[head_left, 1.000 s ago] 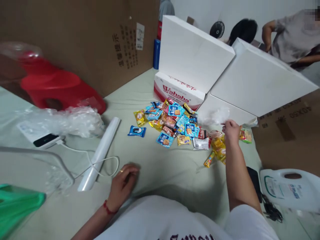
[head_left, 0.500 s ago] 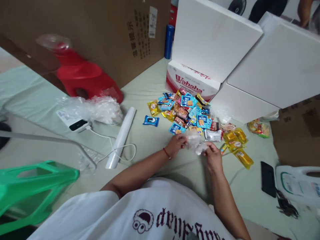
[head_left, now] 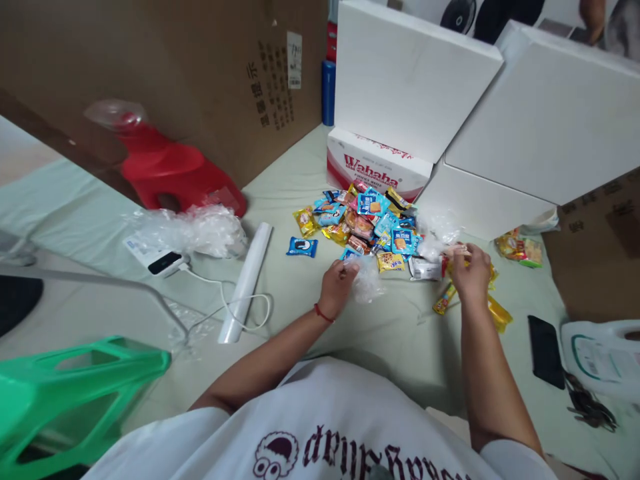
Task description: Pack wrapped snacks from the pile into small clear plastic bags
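Observation:
My left hand [head_left: 337, 288], a red string round its wrist, pinches a crumpled clear plastic bag [head_left: 368, 280] in front of the snack pile. My right hand [head_left: 473, 270] is at the pile's right edge, fingers curled together at a pinkish snack packet [head_left: 456, 251]; what lies between the fingertips is partly hidden. Below that hand are yellow-wrapped snacks [head_left: 500, 313] and a thin yellow packet [head_left: 443, 300]. The heap of small wrapped snacks [head_left: 360, 223] holds blue, brown and yellow packets, with a white packet [head_left: 425, 269] near its front. One blue packet [head_left: 301, 247] lies apart, left of it.
Behind the pile stand a Wahaha carton [head_left: 377, 170] and white boxes [head_left: 415, 80]. To the left are a red jug [head_left: 175, 167], a white roll [head_left: 247, 283], a cabled white device [head_left: 150, 253] and a green stool [head_left: 85, 373]. A phone [head_left: 546, 350] and white jug [head_left: 600, 357] are at right.
My right hand has let go of the clear plastic and moved right to the snacks at the pile's edge. My left hand has shifted slightly left and keeps the plastic bag.

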A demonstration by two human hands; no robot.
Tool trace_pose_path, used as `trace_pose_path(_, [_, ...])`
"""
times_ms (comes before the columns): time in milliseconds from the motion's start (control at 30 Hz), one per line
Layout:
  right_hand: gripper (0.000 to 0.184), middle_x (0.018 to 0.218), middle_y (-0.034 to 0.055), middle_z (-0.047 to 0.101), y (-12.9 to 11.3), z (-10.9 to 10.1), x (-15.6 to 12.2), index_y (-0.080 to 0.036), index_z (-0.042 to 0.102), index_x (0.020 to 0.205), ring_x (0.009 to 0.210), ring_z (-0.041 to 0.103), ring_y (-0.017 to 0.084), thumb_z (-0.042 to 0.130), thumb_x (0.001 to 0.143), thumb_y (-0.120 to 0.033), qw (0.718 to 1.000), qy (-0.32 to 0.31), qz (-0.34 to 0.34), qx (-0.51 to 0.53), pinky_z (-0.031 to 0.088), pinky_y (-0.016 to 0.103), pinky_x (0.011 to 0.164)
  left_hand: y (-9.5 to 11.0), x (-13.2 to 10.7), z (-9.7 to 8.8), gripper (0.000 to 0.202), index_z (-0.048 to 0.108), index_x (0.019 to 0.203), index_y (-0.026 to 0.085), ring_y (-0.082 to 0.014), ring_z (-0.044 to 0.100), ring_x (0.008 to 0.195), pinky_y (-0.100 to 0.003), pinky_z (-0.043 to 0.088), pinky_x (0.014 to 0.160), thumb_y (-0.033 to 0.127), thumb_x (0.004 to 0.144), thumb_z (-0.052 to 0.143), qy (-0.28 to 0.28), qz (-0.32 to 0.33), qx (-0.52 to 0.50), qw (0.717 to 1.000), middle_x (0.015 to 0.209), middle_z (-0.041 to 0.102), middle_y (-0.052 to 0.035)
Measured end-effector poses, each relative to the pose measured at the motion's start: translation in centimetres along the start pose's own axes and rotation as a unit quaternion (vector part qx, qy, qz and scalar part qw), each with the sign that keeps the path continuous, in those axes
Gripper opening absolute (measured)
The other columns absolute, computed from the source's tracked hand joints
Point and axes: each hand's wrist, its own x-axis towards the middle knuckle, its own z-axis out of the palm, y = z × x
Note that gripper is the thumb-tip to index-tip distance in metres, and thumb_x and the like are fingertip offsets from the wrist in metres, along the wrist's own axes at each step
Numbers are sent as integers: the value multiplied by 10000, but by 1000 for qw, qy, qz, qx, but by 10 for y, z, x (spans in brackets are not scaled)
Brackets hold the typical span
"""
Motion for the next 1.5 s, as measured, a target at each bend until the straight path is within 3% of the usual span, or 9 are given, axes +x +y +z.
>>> trace_pose_path(100, [452, 1111, 114, 697, -36, 16, -30, -223, 687, 1184, 932, 648, 253, 629, 864, -537, 973, -161, 16, 166, 542, 395, 782, 2, 0, 3, 369, 614, 725, 183, -134, 490, 715, -256, 395, 679, 517, 881, 638, -28, 19, -8, 999, 764, 541, 15])
trace_pose_path(267, [381, 641, -16, 599, -75, 56, -106, -206, 688, 811, 545, 491, 133, 767, 716, -567, 803, -447, 164, 359, 414, 257, 534, -4, -2, 5, 292, 633, 875, 186, -172, 574, 868, -281, 455, 806, 469, 848, 700, -29, 8, -22, 999, 917, 621, -27])
trace_pose_path(367, [338, 561, -51, 519, -80, 65, -123, -198, 677, 761, 509, 413, 108, 758, 709, -522, 860, -358, 163, 324, 337, 234, 508, -6, -10, 4, 276, 597, 946, 192, -179, 584, 887, -307, 471, 848, 427, 852, 707, 100, -34, 13, 994, 938, 628, -35])
trace_pose_path(467, [301, 590, -40, 546, -83, 63, -127, -197, 698, 774, 550, 435, 117, 733, 736, -494, 904, -303, 130, 272, 343, 239, 534, -4, -21, 7, 208, 604, 834, 200, -176, 577, 845, -313, 466, 844, 394, 903, 629, 45, -35, 30, 998, 848, 634, -22])
trace_pose_path(733, [427, 666, -30, 591, -52, 36, -116, -204, 674, 802, 538, 449, 92, 896, 568, -484, 799, -303, 318, 412, 349, 210, 489, -8, -25, 5, 278, 570, 719, 195, -114, 520, 651, -234, 426, 608, 410, 721, 746, -17, -239, -241, 941, 700, 579, 29])
trace_pose_path(833, [452, 660, -23, 585, -31, 24, -118, -198, 664, 768, 547, 450, 95, 908, 523, -489, 825, -244, 340, 380, 349, 205, 471, -6, -23, -2, 340, 557, 758, 194, -108, 562, 680, -224, 452, 609, 413, 666, 801, -23, -267, -305, 914, 796, 655, 1])
trace_pose_path(1000, [424, 601, -47, 496, -33, 10, -133, -218, 634, 758, 524, 405, 109, 742, 757, -628, 916, -174, 227, 282, 336, 230, 463, 4, -26, -2, 366, 571, 776, 185, -128, 629, 790, -242, 507, 667, 403, 665, 842, -42, -247, -343, 905, 925, 714, -39])
trace_pose_path(1267, [557, 634, -4, 571, -68, 50, -134, -201, 660, 779, 556, 457, 150, 627, 774, -757, 889, -303, 221, 263, 337, 267, 487, 9, -44, 5, 297, 620, 752, 179, -179, 648, 941, -270, 522, 773, 381, 670, 822, -33, -197, -318, 927, 998, 727, -58])
trace_pose_path(1500, [273, 757, 2, 611, -73, 42, -132, -213, 684, 843, 694, 538, 161, 620, 924, -465, 940, -261, -30, 219, 431, 282, 655, -5, -37, -14, 301, 565, 826, 204, -169, 640, 862, -292, 537, 714, 241, 588, 745, 52, -284, -288, 913, 908, 657, -10])
